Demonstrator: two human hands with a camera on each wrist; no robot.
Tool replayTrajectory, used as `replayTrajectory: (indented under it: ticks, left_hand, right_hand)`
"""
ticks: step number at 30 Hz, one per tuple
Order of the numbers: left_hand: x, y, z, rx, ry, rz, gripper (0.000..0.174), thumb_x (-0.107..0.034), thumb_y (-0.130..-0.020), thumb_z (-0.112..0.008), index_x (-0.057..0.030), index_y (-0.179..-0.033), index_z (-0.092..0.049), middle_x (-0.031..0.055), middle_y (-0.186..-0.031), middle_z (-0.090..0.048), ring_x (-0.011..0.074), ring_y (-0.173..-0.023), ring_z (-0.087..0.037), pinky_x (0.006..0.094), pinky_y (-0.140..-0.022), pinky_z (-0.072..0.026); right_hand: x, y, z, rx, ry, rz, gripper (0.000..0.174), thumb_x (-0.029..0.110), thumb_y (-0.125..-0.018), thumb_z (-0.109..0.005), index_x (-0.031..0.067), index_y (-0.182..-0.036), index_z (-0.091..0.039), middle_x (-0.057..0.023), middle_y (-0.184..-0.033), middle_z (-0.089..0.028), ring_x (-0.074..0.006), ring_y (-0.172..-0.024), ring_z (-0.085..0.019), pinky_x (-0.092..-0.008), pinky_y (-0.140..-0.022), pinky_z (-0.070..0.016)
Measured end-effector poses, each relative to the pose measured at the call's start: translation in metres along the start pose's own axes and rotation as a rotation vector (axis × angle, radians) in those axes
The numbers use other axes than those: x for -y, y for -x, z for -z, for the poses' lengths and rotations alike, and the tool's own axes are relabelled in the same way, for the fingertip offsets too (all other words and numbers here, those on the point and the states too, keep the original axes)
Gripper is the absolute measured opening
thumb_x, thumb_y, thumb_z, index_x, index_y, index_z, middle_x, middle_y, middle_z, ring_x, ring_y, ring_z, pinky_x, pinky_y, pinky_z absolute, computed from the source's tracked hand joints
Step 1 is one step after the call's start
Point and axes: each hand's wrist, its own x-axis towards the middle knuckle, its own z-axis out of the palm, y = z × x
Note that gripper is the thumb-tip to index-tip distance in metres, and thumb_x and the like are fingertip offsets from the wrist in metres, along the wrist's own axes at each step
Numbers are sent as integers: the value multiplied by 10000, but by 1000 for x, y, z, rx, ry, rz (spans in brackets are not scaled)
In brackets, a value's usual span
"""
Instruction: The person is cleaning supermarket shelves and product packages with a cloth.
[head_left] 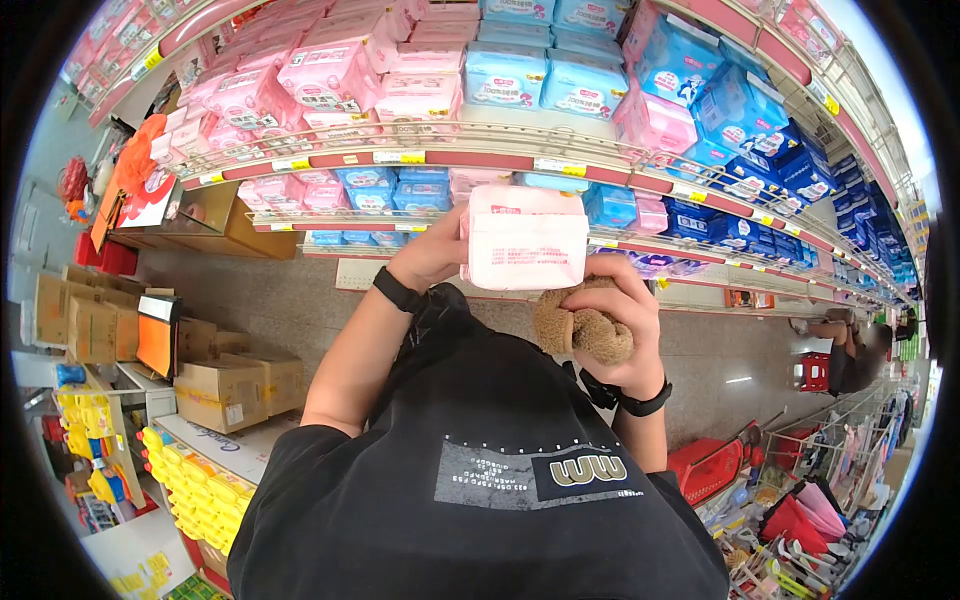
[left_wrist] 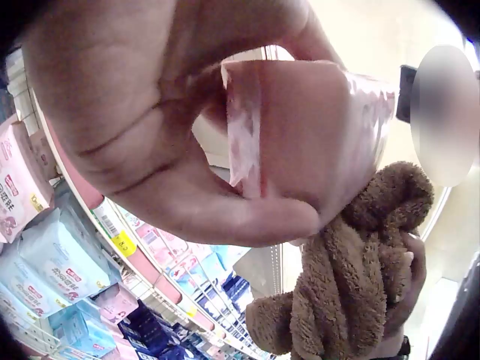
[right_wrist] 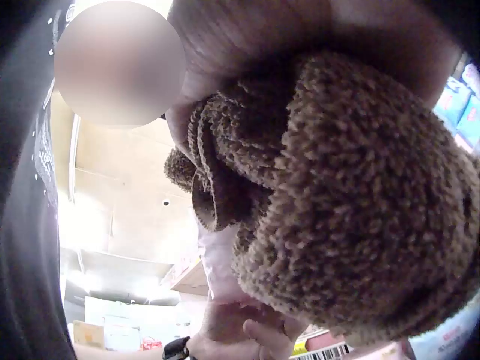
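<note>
In the head view a pink and white package (head_left: pixel 527 240) is held up in front of the shelves, its printed side facing the camera. The left hand (head_left: pixel 432 250) grips its left edge; in the left wrist view the thumb and fingers of the left hand (left_wrist: pixel 172 120) pinch one end of the package (left_wrist: pixel 300 127). A brown fluffy cloth (head_left: pixel 590 330) is bunched in the right hand (head_left: pixel 637 330), just below and right of the package. The right wrist view shows the cloth (right_wrist: pixel 360 202) close up, under the palm.
Shelves with pink packs (head_left: pixel 330 75), light blue packs (head_left: pixel 505 75) and dark blue packs (head_left: pixel 790 165) stretch across the front. Cardboard boxes (head_left: pixel 222 392) and yellow bottles (head_left: pixel 200 480) stand at the left. A red basket (head_left: pixel 706 468) is at the lower right, and another person (head_left: pixel 865 355) is farther right.
</note>
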Motion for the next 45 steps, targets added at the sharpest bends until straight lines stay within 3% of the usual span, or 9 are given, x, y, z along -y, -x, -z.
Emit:
replayTrajectory:
  ticks: [9, 15, 21, 25, 30, 33, 36, 39, 45]
  left_hand:
    - [-2, 16, -8, -11, 35, -18, 868, -299, -910, -788, -10, -1583, -321, 113, -1541, -497, 219, -1395, -513, 395, -1142, -439]
    - [-13, 19, -24, -16, 101, -140, 802, -317, -963, -731, -14, -1583, -324, 113, -1542, -496, 220, -1406, -500, 382, -1145, -427]
    - [-38, 14, -42, -330, -179, -235, 644, -228, -973, -712, -10, -1500, -413, 80, -1415, -574, 169, -1302, -551, 353, -1110, -442]
    - [-43, 9, -36, -409, -341, -258, 600, -139, -944, -740, -16, -1452, -445, 76, -1367, -589, 155, -1268, -556, 331, -1072, -468]
    - [-55, 14, -28, -444, -475, -277, 633, -116, -918, -771, -28, -1454, -446, 93, -1359, -594, 162, -1252, -569, 333, -1045, -487]
    - [-68, 25, -25, -431, -566, -210, 659, -177, -923, -762, -20, -1468, -427, 93, -1374, -579, 159, -1282, -538, 322, -1074, -446]
    - [-74, 34, -14, -390, -582, -205, 663, -175, -924, -763, -15, -1471, -425, 96, -1365, -586, 163, -1280, -541, 326, -1073, -447]
    - [-82, 43, -2, -376, -570, -179, 726, -195, -913, -778, -25, -1505, -395, 114, -1385, -569, 167, -1299, -527, 328, -1083, -438]
    - [-122, 79, 10, -146, -713, -121, 1151, -118, -713, -925, -115, -1615, -211, 146, -1559, -363, 221, -1299, -526, 348, -937, -537]
  right_hand:
    - [-7, -1, 4, 81, -26, -29, 427, 70, -582, -788, 66, -1006, -743, -134, -1159, -644, -336, -1044, -629, -425, -931, -492]
    - [-21, -6, 7, 135, -56, -85, 417, 76, -573, -774, 54, -986, -720, -134, -1126, -648, -318, -1034, -631, -411, -921, -495]
    - [-53, -2, 15, 77, -271, -193, 421, 78, -558, -752, 34, -974, -705, -119, -1101, -644, -275, -1039, -630, -386, -935, -490]
    - [-58, -8, 4, 126, -294, -189, 601, 83, -579, -731, 27, -1174, -667, -138, -1251, -602, -287, -1174, -592, -393, -1011, -474]
    - [-59, -21, -32, 63, -430, -261, 972, 65, -611, -743, 55, -1527, -418, -164, -1583, -372, -304, -1426, -409, -403, -1087, -444]
    - [-55, -32, -45, 146, -385, -313, 1087, 70, -629, -767, 68, -1611, -300, -169, -1668, -269, -317, -1503, -324, -408, -1134, -407]
    - [-49, -44, -59, 232, -272, -297, 1137, 53, -648, -777, 72, -1641, -223, -165, -1688, -237, -307, -1534, -292, -412, -1179, -359]
    - [-42, -54, -76, 242, -371, -377, 1171, 6, -660, -763, 78, -1658, -154, -148, -1694, -222, -280, -1539, -290, -411, -1209, -316]
    - [-53, -56, -111, 76, -665, -463, 1197, -25, -672, -729, 81, -1668, -73, -121, -1681, -238, -262, -1532, -296, -423, -1225, -286]
